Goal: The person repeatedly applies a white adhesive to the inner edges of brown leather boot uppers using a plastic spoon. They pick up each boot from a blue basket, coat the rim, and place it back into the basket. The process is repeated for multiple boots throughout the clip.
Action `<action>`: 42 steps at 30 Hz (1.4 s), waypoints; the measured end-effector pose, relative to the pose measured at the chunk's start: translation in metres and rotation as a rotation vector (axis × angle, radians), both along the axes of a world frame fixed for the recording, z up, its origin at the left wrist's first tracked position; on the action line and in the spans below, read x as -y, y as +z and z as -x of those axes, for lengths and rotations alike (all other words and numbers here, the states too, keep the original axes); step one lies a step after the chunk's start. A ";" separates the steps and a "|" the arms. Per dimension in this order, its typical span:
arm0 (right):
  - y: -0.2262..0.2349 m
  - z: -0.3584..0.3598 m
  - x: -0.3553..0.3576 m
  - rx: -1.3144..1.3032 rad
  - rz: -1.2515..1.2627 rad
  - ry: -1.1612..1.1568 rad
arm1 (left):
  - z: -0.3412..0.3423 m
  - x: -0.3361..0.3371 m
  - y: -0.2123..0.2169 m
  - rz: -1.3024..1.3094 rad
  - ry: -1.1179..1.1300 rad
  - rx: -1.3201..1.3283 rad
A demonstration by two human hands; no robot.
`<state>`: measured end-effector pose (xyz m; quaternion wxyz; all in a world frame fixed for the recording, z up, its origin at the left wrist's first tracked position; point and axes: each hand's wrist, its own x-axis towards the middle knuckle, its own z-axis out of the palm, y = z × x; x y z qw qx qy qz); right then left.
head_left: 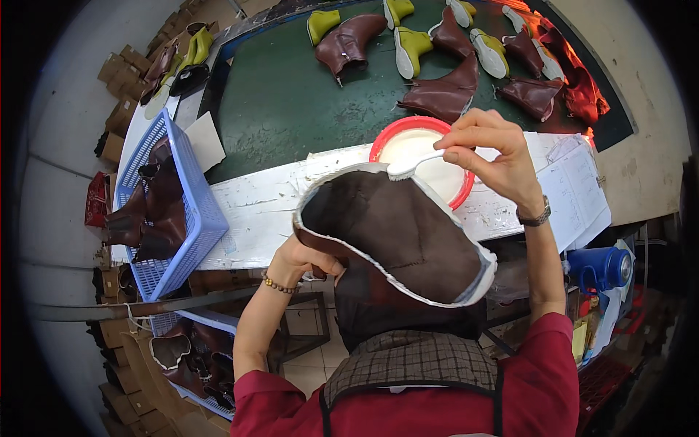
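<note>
At the left of the frame a blue basket (pixel 195 197) of brown leather pieces rests on the white bench (pixel 255 204). Just right of it, low centre, the left hand (pixel 302 258) is closed on the lower left edge of a brown boot upper (pixel 397 233), which fills the middle with a white-coated rim. Upper right of centre, the right hand (pixel 491 149) pinches a white brush (pixel 411 166), its bristles touching the upper's top edge, in front of a red bowl (pixel 422 156) of white glue.

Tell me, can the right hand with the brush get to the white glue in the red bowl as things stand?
Probably yes. The right hand holds the brush right at the open red bowl, and nothing covers the white glue.
</note>
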<state>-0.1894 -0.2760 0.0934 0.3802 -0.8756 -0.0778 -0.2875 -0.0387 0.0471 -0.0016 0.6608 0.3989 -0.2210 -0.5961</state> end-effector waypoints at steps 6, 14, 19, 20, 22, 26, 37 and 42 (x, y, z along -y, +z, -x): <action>0.014 -0.032 0.010 0.011 0.264 0.163 | 0.001 0.013 0.003 -0.045 -0.265 -0.127; -0.008 -0.041 -0.002 0.111 0.030 0.113 | 0.001 0.011 -0.002 0.074 0.009 -0.271; -0.052 -0.002 0.006 0.035 -0.161 -0.054 | -0.032 -0.025 -0.040 0.176 0.413 -0.092; -0.063 -0.001 0.004 0.027 -0.223 -0.074 | -0.037 -0.036 -0.047 0.178 0.481 -0.046; -0.073 0.012 0.003 0.005 -0.291 -0.139 | -0.045 -0.047 -0.062 0.182 0.562 0.022; -0.085 0.027 -0.004 -0.005 -0.318 -0.211 | -0.053 -0.049 -0.055 0.136 0.542 0.115; -0.180 0.037 0.056 -0.028 -0.911 -0.557 | -0.107 0.033 -0.019 -0.101 0.687 0.368; -0.204 0.037 0.056 0.035 -0.932 -0.594 | -0.165 0.088 -0.072 -0.212 1.044 0.954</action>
